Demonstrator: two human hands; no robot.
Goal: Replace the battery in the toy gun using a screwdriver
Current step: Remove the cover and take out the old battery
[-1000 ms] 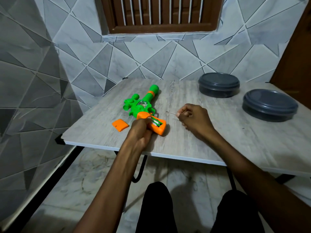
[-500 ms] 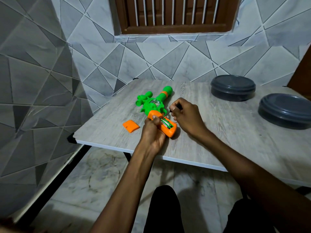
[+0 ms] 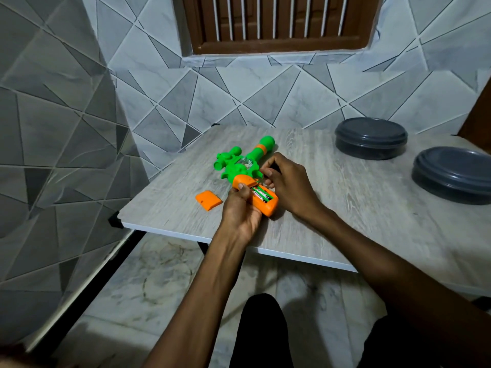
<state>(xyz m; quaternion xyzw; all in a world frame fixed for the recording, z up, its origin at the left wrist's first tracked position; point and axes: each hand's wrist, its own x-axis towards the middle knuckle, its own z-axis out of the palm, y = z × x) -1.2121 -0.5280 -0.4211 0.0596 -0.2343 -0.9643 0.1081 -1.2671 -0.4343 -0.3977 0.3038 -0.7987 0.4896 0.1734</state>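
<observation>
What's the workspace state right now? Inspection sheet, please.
Surface: wood-grain table; toy gun lies on it.
Job's things: grip compartment open, batteries inside; orange cover loose on the table left of the grip; screwdriver mostly hidden in the right hand.
Clutter: grey lidded container and second container, far right.
Hands: left hand grips the orange grip; right hand pinches the screwdriver at the compartment.
Cables: nothing seen.
Surroundings: tiled wall, wooden shutter.

One view only, head-worn wide-angle camera, facing forward and down, near above the surface [image 3: 372, 181], tiled corner wall [image 3: 292, 96] beyond
</observation>
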